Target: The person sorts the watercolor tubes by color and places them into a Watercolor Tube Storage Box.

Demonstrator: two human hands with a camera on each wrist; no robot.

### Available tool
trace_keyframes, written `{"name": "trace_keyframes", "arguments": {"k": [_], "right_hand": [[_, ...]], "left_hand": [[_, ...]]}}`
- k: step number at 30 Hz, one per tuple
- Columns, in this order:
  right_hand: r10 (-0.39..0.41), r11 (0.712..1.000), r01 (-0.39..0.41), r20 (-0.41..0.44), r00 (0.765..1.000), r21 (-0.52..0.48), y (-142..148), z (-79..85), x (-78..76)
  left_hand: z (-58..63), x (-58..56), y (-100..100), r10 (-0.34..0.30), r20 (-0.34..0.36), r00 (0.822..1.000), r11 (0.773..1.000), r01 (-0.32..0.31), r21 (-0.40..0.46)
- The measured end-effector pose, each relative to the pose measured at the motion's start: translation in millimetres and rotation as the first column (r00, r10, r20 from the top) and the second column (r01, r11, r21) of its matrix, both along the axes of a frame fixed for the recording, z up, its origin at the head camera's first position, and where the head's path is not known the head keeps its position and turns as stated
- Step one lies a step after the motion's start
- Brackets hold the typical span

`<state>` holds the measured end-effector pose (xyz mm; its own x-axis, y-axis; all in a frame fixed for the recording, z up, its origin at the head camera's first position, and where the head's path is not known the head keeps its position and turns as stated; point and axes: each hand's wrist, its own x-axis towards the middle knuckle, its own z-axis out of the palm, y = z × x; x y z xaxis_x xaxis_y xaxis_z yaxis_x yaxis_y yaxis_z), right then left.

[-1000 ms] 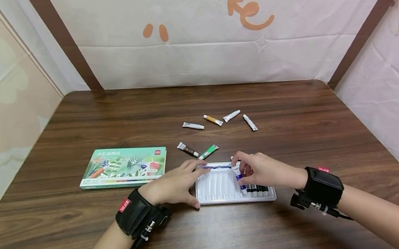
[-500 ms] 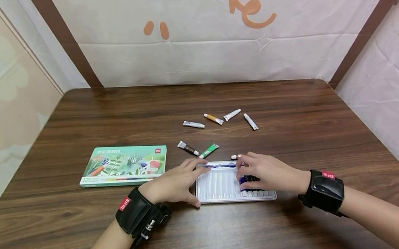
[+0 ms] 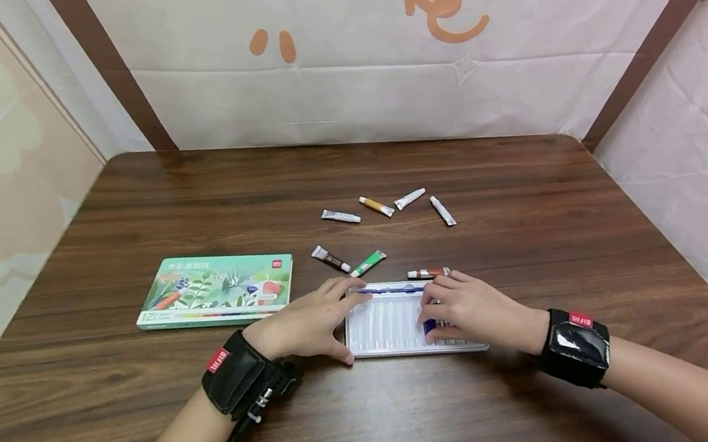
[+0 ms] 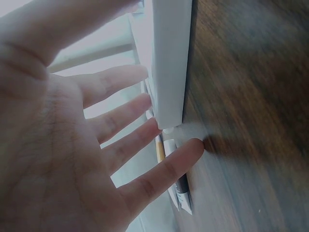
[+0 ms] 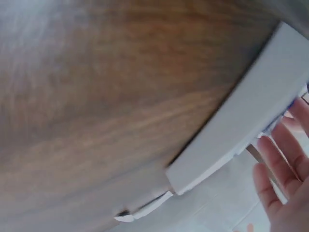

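A white plastic paint tray with moulded slots lies on the table. My left hand rests at its left end, fingertips at the far corner and thumb at the near one. In the left wrist view, its straight fingers reach along the tray's side wall. My right hand lies over the tray's right part, fingertips on a purple paint tube in a slot. It mostly hides the tubes to the right. A slim blue stick lies along the tray's far edge. Just beyond is a red-brown paint tube.
A green paint box lies left of the tray. Behind the tray are a dark brown tube and a green tube. Farther back lie an ochre tube and several white tubes. A fabric wall stands behind the table.
My right hand has let go of the purple tube's upper end, and the tube now lies down in its slot under the fingertips. The left hand stays at the tray's left end.
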<state>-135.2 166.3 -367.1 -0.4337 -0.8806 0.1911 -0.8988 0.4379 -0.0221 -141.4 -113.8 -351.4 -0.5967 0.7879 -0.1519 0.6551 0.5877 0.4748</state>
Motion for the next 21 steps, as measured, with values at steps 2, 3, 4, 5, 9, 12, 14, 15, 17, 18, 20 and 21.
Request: {"name": "trace_keyframes", "arguments": {"k": [2, 3, 4, 5, 9, 12, 14, 15, 17, 18, 20, 21], "right_hand": [[0.002, 1.000, -0.002, -0.013, 1.000, -0.001, -0.7, -0.9, -0.5], [0.003, 1.000, -0.003, -0.013, 1.000, -0.004, -0.4, -1.5, -0.8], [0.004, 1.000, -0.004, -0.008, 1.000, -0.007, 0.2, -2.1, -1.2], [0.005, 1.000, -0.005, 0.003, 1.000, -0.012, 0.8, -2.5, -1.5], [0.021, 1.000, -0.020, 0.044, 0.999, -0.021, 3.3, -3.3, -3.3], [0.028, 0.999, -0.026, 0.075, 0.997, -0.037, 4.4, -2.0, -5.0], [0.037, 0.998, -0.032, 0.095, 0.995, -0.057, 5.3, 0.4, -6.3], [0.041, 0.997, -0.033, 0.108, 0.993, -0.070, 5.6, 2.6, -7.6], [0.040, 0.995, -0.028, 0.122, 0.992, -0.099, 5.8, 7.9, -12.4], [0.035, 0.994, -0.022, 0.120, 0.992, -0.106, 5.8, 10.8, -15.7], [0.008, 0.994, 0.002, 0.086, 0.996, -0.107, 5.3, 16.4, -24.3], [-0.016, 0.995, 0.022, 0.066, 0.998, -0.097, 5.2, 18.4, -29.0]], "left_hand": [[-0.2, 0.0, -0.4, -0.002, -0.009, 1.000, 1.000, 0.002, -0.002], [-0.3, 0.0, -0.3, -0.003, -0.012, 1.000, 1.000, 0.003, -0.002], [-0.4, 0.0, -0.2, -0.002, -0.013, 1.000, 1.000, 0.002, -0.004], [-0.5, 0.0, -0.1, -0.001, -0.011, 1.000, 1.000, 0.001, -0.006], [-0.8, 0.4, -0.2, 0.004, -0.002, 1.000, 1.000, -0.004, -0.009], [-0.9, 0.5, -0.9, 0.006, -0.003, 1.000, 1.000, -0.006, -0.012], [-0.8, 0.7, -0.9, 0.004, -0.004, 1.000, 1.000, -0.004, -0.013], [-0.7, 0.7, -0.8, 0.003, -0.006, 1.000, 1.000, -0.003, -0.012], [-0.6, 0.6, -0.7, 0.000, -0.010, 1.000, 1.000, 0.000, -0.013], [-0.5, 0.6, -0.6, -0.001, -0.010, 1.000, 1.000, 0.001, -0.012], [-0.8, 0.7, -0.4, 0.001, -0.011, 1.000, 1.000, -0.001, -0.012], [-1.1, 0.9, -0.5, 0.003, -0.012, 1.000, 1.000, -0.003, -0.014]]}}
